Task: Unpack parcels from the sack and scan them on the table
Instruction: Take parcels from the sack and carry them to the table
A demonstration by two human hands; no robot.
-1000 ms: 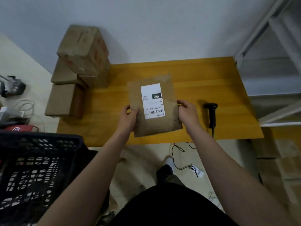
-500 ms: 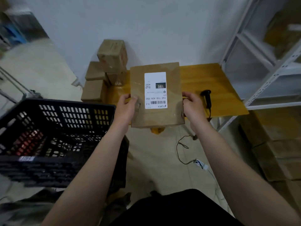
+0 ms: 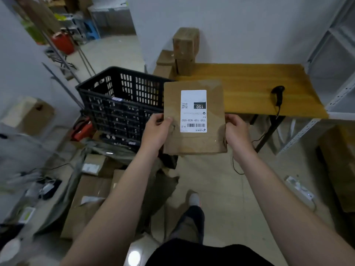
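I hold a flat brown paper parcel [image 3: 214, 116] with a white shipping label facing me, in the air in front of the table's near left corner. My left hand [image 3: 156, 131] grips its left edge, thumb on the front. My right hand [image 3: 237, 132] grips its right edge. A black barcode scanner [image 3: 278, 95] lies on the yellow wooden table [image 3: 247, 83], to the right of the parcel. Grey sack material [image 3: 107, 150] lies crumpled on the floor at lower left, among brown parcels [image 3: 92, 191].
A black plastic crate [image 3: 123, 104] stands left of the table. Cardboard boxes [image 3: 185, 48] are stacked at the table's far left corner. A white metal shelf rack [image 3: 334, 77] stands on the right. More cardboard boxes [image 3: 340, 160] sit under it. The scanner cable [image 3: 238, 166] trails on the floor.
I have stepped back and turned left, so the table now sits further away. The parcel stays gripped in both hands and has come off the table toward me.
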